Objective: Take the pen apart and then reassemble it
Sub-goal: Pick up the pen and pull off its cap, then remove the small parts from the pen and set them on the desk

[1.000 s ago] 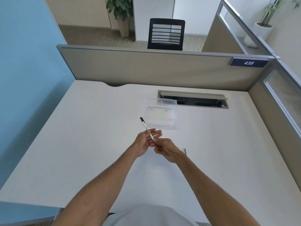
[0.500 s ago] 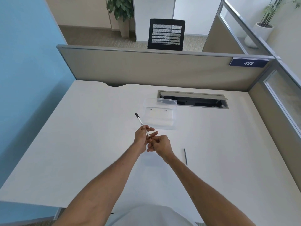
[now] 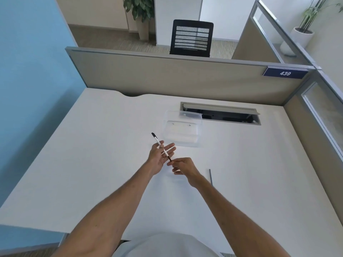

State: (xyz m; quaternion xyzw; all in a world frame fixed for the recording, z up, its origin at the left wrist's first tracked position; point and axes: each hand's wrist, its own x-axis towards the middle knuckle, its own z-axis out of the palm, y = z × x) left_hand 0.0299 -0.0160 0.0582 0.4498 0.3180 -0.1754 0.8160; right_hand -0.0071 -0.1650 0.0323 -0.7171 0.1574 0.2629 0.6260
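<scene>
A thin white pen (image 3: 158,142) with a black far end slants above the white desk (image 3: 92,154), its dark near end toward me. My left hand (image 3: 159,157) lies under its middle with fingers spread and the thumb resting on the barrel. My right hand (image 3: 182,166) pinches the dark near end of the pen between thumb and fingertips. A slim dark rod, a loose pen part (image 3: 210,176), lies on the desk just right of my right wrist.
A clear plastic box (image 3: 182,129) stands just beyond my hands. Behind it an open cable slot (image 3: 220,114) is cut into the desk. Grey partitions (image 3: 167,75) close the far and right sides; a blue wall is on the left.
My left hand's fingers have spread apart from a closed grip. The pen has slid toward me, and my right hand has moved slightly right, still at the pen's near end.
</scene>
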